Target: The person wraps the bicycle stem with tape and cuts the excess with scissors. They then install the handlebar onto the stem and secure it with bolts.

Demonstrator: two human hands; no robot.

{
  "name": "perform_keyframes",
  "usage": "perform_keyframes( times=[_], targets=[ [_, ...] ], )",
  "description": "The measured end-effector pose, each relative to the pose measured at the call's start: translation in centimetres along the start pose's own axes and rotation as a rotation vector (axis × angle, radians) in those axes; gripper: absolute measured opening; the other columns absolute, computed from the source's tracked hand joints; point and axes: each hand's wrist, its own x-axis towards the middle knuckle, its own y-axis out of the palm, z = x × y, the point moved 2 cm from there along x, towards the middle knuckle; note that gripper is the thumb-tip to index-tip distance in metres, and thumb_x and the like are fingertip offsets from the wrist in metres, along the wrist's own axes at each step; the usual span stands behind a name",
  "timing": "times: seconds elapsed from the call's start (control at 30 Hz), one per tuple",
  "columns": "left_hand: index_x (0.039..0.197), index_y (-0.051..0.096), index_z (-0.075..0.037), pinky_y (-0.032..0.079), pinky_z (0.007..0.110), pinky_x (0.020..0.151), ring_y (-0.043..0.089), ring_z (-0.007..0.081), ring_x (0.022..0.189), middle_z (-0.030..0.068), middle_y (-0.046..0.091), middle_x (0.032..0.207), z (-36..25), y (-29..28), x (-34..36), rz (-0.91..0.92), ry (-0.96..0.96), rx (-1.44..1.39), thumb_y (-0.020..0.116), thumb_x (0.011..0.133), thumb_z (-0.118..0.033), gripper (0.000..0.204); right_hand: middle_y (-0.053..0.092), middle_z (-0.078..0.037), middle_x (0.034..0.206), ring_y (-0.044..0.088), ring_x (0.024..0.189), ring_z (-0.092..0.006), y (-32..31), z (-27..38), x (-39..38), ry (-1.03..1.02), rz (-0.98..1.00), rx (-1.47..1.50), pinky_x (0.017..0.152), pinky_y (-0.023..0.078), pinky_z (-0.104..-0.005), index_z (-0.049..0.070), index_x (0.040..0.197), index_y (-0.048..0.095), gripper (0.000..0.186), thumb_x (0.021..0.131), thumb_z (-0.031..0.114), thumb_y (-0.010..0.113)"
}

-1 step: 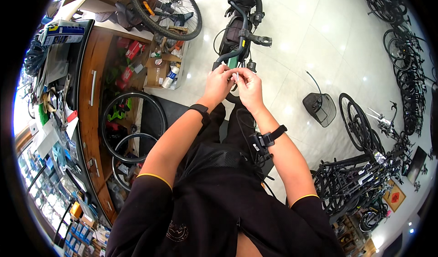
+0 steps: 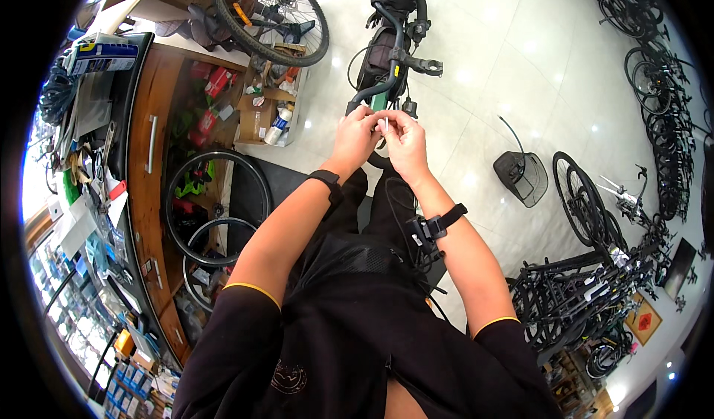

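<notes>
Small, slim, pale piece [image 2: 387,124], partly hidden, between fingers [image 2: 395,115].

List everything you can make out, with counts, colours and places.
Small slender part: 1, pale, between fingertips
Near bicycle: 1, mostly black, ahead
Upright wheel: 1, black, upper left
Cabinet: 1, brown, left
Rims: 2, dark, by cabinet
Bottle: 1, white and blue, upper left
Mesh basket: 1, black, floor right
Parked bicycles: many, mostly dark, right
Wristbands: 2, black, forearms
Left hand: 1, bare, centre
Right hand: 1, bare, centre
</notes>
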Motion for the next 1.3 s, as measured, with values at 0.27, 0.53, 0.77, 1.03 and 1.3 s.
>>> perform_keyframes(
  times=[0.27,0.53,0.77,1.03,1.3],
  targets=[
    [0.093,0.07,-0.013,0.045,0.041,0.074,0.061,0.025,0.093,0.0024,0.063,0.096,0.5,0.0,0.5,0.026,0.015,0.092,0.075,0.073,-0.016,0.02,0.069,-0.006,0.091,0.063,0.077,-0.0094,0.0,0.2,-0.4,0.053,0.031,0.078,0.07,0.051,-0.0247,-0.004,0.093,0.065,0.007,0.088,0.0,0.068],
    [0.092,0.066,-0.007,0.051,0.043,0.076,0.061,0.0331,0.09,0.0098,0.061,0.095,-1.0,-1.3,0.5,0.011,0.035,-0.029,0.069,0.075,-0.005,0.017,0.068,-0.007,0.093,0.065,0.078,-0.0117,0.0,-0.5,-0.3,0.032,0.001,0.087,0.073,0.052,-0.025,-0.004,0.108,0.063,0.016,0.093,0.002,0.063],
    [0.094,0.066,-0.009,0.05,0.043,0.076,0.061,0.0329,0.092,0.0102,0.061,0.096,-0.8,-1.2,0.3,0.04,0.09,-0.033,0.068,0.077,-0.008,0.017,0.069,-0.009,0.093,0.065,0.08,-0.011,0.2,0.2,-0.3,0.051,0.089,0.139,0.075,0.053,-0.0245,-0.001,0.091,0.058,0.009,0.089,-0.004,0.066],
    [0.093,0.068,-0.004,0.051,0.043,0.071,0.062,0.0349,0.084,0.0118,0.059,0.086,-0.9,-1.2,0.7,0.006,0.067,-0.095,0.073,0.077,-0.01,0.018,0.069,-0.006,0.092,0.064,0.08,-0.0101,-0.4,0.5,-0.2,0.046,0.059,0.033,0.075,0.051,-0.0247,-0.001,0.108,0.063,0.017,0.091,0.002,0.066],
    [0.097,0.067,-0.008,0.051,0.044,0.072,0.062,0.0362,0.086,0.012,0.061,0.092,-0.3,-1.1,0.6,0.056,0.018,-0.093,0.07,0.074,-0.007,0.023,0.07,-0.005,0.088,0.064,0.075,-0.0094,-0.5,0.9,-0.5,0.035,0.053,-0.001,0.07,0.052,-0.0236,-0.004,0.097,0.067,0.008,0.091,0.001,0.066]
  ],
)
